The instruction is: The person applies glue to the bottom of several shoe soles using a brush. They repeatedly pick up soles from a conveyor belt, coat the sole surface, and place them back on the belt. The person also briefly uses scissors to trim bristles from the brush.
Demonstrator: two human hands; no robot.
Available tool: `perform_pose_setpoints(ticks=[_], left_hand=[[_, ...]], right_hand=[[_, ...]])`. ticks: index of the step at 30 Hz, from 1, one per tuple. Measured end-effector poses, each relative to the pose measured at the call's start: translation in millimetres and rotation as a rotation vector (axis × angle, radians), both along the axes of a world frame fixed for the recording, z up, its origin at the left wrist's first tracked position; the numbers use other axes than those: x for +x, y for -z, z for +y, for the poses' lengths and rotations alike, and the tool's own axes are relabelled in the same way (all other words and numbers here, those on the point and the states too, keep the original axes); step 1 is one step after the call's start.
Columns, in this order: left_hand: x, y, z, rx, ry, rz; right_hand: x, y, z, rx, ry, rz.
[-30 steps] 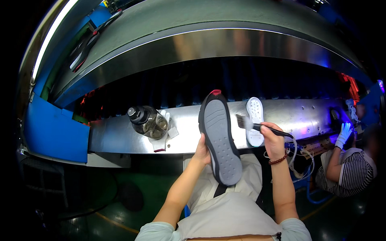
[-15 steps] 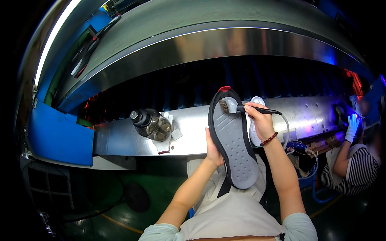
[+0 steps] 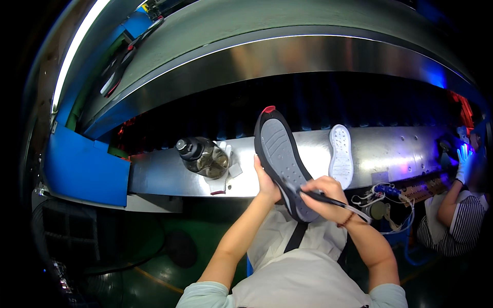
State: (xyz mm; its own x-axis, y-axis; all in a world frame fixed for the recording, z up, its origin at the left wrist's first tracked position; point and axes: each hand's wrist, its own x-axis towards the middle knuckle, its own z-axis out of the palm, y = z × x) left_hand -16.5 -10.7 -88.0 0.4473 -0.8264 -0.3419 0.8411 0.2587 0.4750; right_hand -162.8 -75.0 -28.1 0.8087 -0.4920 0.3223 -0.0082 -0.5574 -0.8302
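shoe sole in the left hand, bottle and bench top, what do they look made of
Shoe sole: probably moulded foam or rubber, matte, from its even grey face with dimples and grooves.
Bottle: likely glossy plastic, though glass is possible; its body is see-through with bright highlights.
Bench top: looks like bare metal, perhaps steel, satin finish, from its silvery sheen and soft reflections.

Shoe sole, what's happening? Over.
Left hand holding shoe sole by its left edge. Right hand gripping brush over its near half. White sole apart on bench, not blocking.

I count one grey-faced sole [image 3: 280, 149], one white sole [image 3: 340, 154], one brush [image 3: 324, 199] and one bottle [image 3: 209, 161].
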Motion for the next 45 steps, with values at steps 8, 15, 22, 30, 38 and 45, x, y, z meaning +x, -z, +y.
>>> perform_pose_setpoints(ticks=[8,15,22,30,38,45], left_hand=[[-23,-25,12,-0.178,0.195,0.075],[-28,-53,5,-0.235,0.180,0.031],[-22,-62,5,-0.255,0.164,-0.026],[-1,-60,-7,-0.246,0.008,-0.193],[3,-94,-10,-0.456,-0.023,-0.265],[22,-97,-9,-0.671,0.026,-0.258]], right_hand=[[3,-40,-41,0.586,0.056,-0.220],[4,-48,-23,0.287,-0.277,-0.141],[4,-50,-39,0.254,-0.193,-0.144],[-3,-50,-37,0.607,-0.203,-0.149],[-14,-48,-38,0.535,-0.207,-0.103],[-24,-44,-32,0.432,-0.446,-0.255]])
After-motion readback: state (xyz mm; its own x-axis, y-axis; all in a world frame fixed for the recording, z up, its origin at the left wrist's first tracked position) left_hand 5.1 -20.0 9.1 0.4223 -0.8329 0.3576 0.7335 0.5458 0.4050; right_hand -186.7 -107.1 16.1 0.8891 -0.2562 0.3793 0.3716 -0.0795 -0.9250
